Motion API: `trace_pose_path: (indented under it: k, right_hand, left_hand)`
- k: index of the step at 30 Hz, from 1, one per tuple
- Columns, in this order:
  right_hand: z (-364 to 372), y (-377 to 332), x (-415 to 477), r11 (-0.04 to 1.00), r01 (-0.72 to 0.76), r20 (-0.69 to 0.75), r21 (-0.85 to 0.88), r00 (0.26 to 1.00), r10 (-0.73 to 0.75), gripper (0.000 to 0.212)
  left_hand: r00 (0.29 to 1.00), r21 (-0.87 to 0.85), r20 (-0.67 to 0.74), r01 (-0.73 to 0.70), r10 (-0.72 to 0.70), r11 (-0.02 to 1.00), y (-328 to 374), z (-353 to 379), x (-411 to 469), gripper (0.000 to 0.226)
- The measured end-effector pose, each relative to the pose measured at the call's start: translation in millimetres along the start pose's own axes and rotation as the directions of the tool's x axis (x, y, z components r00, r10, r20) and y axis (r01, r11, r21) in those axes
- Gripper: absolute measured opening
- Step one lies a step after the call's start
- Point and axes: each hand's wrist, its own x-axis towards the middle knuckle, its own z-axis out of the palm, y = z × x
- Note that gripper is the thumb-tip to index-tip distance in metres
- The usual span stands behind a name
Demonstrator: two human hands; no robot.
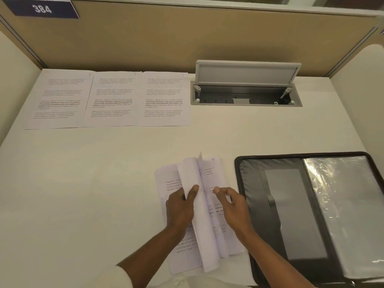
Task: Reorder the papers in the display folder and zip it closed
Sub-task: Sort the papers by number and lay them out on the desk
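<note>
Paper stack (206,235) lower centre, left hand (180,209) gripping its lifted sheets, right hand (233,207) touching the page beneath, grip unclear, open display folder (254,204) lower right

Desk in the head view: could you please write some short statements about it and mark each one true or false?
1. Three sheets lie side by side at the back of the desk. True.
2. The folder is zipped shut. False: it lies open, right of the stack.
3. The left hand and the right hand both touch the stack. True.
4. The box lid is down. False: it stands raised.
</note>
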Motion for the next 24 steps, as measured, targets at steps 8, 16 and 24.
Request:
trace_pose_path:
  k: [8, 16, 24]
  right_hand:
    - [-10, -1, 15, 0.986, -0.109, 0.005, 0.127, 0.994, 0.109, 0.068]
    - [-15, 3, 20, 0.983, -0.154, -0.028, 0.099, 0.987, 0.157, 0.018]
    - [-9, 11, 9, 0.989, 0.097, -0.022, -0.109, 0.995, -0.1, 0.056]
  left_hand:
    - [1.0, -0.033, 0.019, 0.013, -0.013, 0.999, -6, -5, 3, 0.036]
    - [0.999, -0.047, 0.042, -0.013, 0.015, 0.999, -9, -8, 3, 0.026]
    - [0.999, -0.075, 0.037, -0.031, 0.034, 0.997, -7, -2, 1, 0.029]
